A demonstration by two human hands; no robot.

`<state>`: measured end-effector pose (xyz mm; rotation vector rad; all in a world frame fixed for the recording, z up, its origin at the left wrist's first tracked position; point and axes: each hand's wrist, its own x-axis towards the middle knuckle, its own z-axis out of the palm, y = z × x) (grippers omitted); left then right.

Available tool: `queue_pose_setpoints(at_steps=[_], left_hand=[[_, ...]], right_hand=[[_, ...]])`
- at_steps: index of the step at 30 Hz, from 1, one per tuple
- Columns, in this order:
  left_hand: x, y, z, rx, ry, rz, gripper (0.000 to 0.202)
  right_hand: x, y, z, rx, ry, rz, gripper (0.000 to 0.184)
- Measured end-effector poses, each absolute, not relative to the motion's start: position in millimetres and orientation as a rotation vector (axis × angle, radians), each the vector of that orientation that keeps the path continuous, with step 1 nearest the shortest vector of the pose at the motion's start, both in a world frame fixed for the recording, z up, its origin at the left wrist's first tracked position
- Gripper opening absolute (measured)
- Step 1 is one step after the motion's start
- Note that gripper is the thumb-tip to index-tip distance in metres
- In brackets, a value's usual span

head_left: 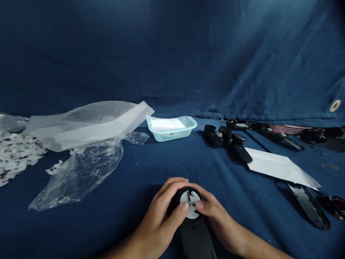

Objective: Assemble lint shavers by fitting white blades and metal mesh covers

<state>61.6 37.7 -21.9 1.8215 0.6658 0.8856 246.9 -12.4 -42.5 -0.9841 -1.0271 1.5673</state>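
Between both hands lies a black plastic part (196,237) with a long flat body and a round end at the top. A white disc with cutouts (192,212) sits inside that round end. My left hand (164,216) wraps the left side of the round end, its thumb pressed on the disc. From the other side my right hand (215,216) grips the same end, its thumb tip also on the disc. The fingers' undersides are hidden behind the part.
A light-blue basket (172,136) holding paper stands ahead. To the left are a clear plastic bag (88,176), a translucent sheet (81,126) and a pile of small white pieces (16,154). Black parts (239,144), a white paper (280,167) and a pink basket (291,128) lie right.
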Motion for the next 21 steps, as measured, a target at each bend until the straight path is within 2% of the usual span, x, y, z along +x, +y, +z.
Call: queue_pose_setpoints(at_steps=[21], left_hand=[[63.7,35.5,-21.2,1.79,0.67,0.903,0.028]], right_hand=[[244.0,-10.5,-44.2,-1.064,-0.979,1.558,0.044]])
